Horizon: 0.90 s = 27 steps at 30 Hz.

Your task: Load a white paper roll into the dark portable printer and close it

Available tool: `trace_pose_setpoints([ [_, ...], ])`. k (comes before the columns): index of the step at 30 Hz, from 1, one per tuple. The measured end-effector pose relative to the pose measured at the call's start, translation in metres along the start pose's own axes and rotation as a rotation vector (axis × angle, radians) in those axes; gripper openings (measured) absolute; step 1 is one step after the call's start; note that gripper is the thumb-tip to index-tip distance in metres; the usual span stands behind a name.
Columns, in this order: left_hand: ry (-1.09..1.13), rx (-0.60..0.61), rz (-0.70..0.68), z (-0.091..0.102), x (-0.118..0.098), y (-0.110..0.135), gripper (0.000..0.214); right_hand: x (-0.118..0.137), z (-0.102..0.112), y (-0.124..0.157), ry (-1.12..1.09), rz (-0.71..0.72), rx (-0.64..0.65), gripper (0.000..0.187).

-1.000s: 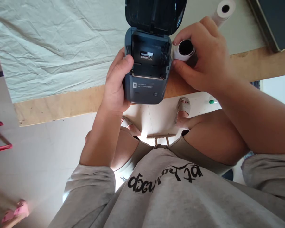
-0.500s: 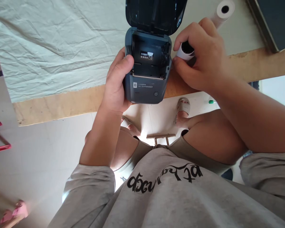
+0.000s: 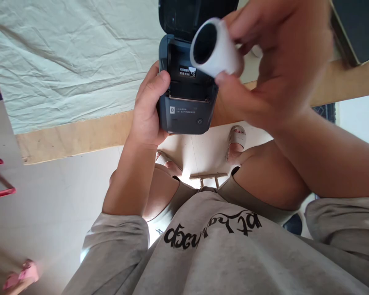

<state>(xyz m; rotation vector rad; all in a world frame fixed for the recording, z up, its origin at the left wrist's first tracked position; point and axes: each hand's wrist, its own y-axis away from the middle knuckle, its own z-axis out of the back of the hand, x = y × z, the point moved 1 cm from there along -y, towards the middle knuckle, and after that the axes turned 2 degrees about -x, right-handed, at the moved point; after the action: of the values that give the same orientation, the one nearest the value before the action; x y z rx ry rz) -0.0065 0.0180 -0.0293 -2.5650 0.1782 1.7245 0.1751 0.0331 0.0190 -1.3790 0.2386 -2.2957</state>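
Note:
My left hand [image 3: 150, 104] is closed around the left side of a dark blue-grey portable label printer [image 3: 184, 114], its thumb on the near edge. The printer's black lid [image 3: 180, 18] stands open at the far end, showing the roll compartment with a small printed label inside. Between thumb and fingers, my right hand [image 3: 276, 69] pinches a white paper roll [image 3: 226, 55] with a wide dark core. It is held above the compartment's right side, tilted, its open end facing left, and it hides part of the lid and compartment.
A pale wrinkled cloth [image 3: 74, 61] covers the wooden table [image 3: 80, 137]. At the right lies a dark flat object [image 3: 361, 28] with a metallic edge. Below the table edge are my legs and slippers. Red metal bars [image 3: 3, 192] and another person's pink shoe [image 3: 29, 270] show at the left.
My right hand has lifted the white roll from beside the printer, up and towards the camera, bringing it over the compartment's right side. The printer has shifted slightly left.

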Motion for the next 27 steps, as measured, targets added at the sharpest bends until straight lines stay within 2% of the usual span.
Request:
trace_pose_setpoints([
  [3, -0.018, 0.007, -0.016, -0.001, 0.000, 0.001, 0.030, 0.012, -0.008, 0.000, 0.268, 0.175, 0.023, 0.017],
  [5, -0.001, 0.006, -0.032, -0.002, -0.001, 0.002, 0.031, 0.015, -0.011, -0.002, 0.366, 0.266, 0.053, 0.019],
  [7, 0.027, 0.005, -0.051, -0.002, -0.003, 0.003, 0.029, 0.014, -0.013, -0.004, 0.367, 0.290, 0.050, 0.019],
  [11, 0.024, 0.011, -0.029, -0.004, -0.008, 0.006, 0.026, 0.011, -0.016, -0.007, 0.312, 0.286, 0.043, 0.006],
  [15, 0.042, -0.021, -0.039, -0.006, -0.008, 0.007, 0.027, 0.013, -0.018, -0.003, 0.314, 0.377, -0.029, 0.010],
  [17, 0.060, -0.002, -0.079, -0.006, -0.007, 0.007, 0.033, 0.014, -0.020, 0.002, 0.315, 0.406, -0.009, 0.011],
  [21, 0.078, 0.039, -0.123, -0.003, -0.007, 0.006, 0.032, 0.015, -0.023, 0.009, 0.366, 0.460, 0.109, 0.007],
  [23, 0.059, 0.087, -0.130, 0.000, -0.007, 0.006, 0.047, 0.014, -0.021, 0.010, 0.322, 0.482, 0.113, 0.009],
  [25, 0.033, 0.123, -0.118, 0.003, -0.007, 0.004, 0.059, 0.014, -0.015, 0.009, 0.228, 0.440, 0.040, 0.011],
  [27, 0.029, 0.133, -0.108, 0.005, -0.006, 0.004, 0.063, 0.011, -0.008, 0.006, 0.019, 0.186, -0.052, 0.013],
])
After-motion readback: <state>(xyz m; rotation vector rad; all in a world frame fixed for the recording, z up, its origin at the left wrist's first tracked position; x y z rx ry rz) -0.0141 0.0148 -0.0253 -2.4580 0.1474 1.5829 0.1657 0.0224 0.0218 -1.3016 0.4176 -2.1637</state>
